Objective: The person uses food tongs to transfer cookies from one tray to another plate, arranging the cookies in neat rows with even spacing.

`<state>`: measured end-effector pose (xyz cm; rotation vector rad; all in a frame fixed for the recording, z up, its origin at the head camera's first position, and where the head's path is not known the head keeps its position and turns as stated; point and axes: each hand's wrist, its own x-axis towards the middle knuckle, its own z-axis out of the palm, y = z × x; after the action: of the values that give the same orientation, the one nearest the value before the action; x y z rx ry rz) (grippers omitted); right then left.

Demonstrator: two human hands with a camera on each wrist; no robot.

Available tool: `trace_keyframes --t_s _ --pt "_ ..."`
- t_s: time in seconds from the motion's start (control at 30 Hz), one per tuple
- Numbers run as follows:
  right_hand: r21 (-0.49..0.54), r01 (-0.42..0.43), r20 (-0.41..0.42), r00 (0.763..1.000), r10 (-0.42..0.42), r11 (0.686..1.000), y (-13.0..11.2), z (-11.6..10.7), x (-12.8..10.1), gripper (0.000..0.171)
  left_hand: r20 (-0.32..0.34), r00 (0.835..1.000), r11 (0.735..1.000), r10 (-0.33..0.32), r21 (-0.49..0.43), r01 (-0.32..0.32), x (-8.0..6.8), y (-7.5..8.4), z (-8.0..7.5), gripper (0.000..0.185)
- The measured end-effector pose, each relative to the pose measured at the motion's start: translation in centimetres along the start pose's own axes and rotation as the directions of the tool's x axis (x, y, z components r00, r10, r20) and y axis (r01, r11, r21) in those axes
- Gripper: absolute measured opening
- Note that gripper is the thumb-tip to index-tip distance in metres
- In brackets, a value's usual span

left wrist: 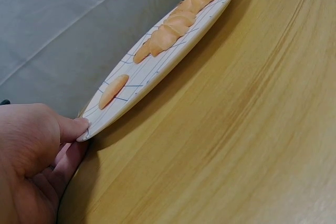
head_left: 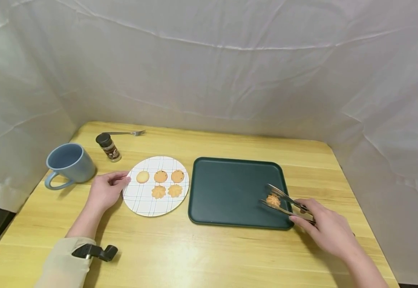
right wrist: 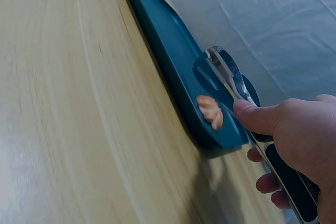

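My left hand (head_left: 104,190) pinches the left rim of a round white plate (head_left: 148,207) with a checked line pattern, thumb on top and fingers below in the left wrist view. Several cookies lie on the plate, among them a plain round cookie (head_left: 142,177) and a flower-shaped cookie (head_left: 158,192). My right hand (head_left: 325,228) grips metal tongs (right wrist: 239,85) with dark handles over the right end of a dark green tray (head_left: 230,192). One swirled cookie (right wrist: 210,112) is on that end of the tray; in the head view the spread tong tips lie on either side of it.
A blue mug (head_left: 71,163) stands at the left, beyond my left hand. Behind the plate are a black-capped spice jar (head_left: 109,148) and a fork (head_left: 124,133). Pale cloth (head_left: 209,80) hangs behind the wooden table (head_left: 180,256) and along its sides.
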<state>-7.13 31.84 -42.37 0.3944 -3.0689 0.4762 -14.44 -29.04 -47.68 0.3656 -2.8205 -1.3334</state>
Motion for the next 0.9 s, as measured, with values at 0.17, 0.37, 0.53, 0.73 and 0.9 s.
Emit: trace_keyframes --t_s 0.17,0.37,0.53,0.73,0.9 --pt "-0.007 -0.025 0.01 1.0 0.025 1.0 0.6 -0.11 -0.31 0.057 0.001 1.0 1.0 0.004 0.004 -0.004 -0.12 0.02 -0.07 0.042" --pt "-0.023 -0.054 0.025 0.998 0.054 0.998 1.01 -0.24 -0.65 0.06 -0.005 1.0 1.0 0.008 0.006 -0.008 -0.08 0.03 -0.05 0.041" --pt "-0.039 -0.064 0.048 0.997 0.066 0.997 0.94 -0.45 -0.69 0.06 -0.004 1.0 1.0 0.007 0.005 -0.007 -0.01 -0.07 0.03 0.041" --pt "-0.065 -0.046 0.038 0.998 0.049 0.997 0.85 -0.69 -0.73 0.053 -0.003 1.0 1.0 0.005 0.0 -0.005 0.06 -0.18 0.06 0.042" --pt "-0.086 -0.019 0.016 1.0 0.021 0.996 0.91 -0.59 -0.69 0.049 -0.008 1.0 1.0 0.006 0.002 -0.006 0.0 -0.11 0.02 0.041"
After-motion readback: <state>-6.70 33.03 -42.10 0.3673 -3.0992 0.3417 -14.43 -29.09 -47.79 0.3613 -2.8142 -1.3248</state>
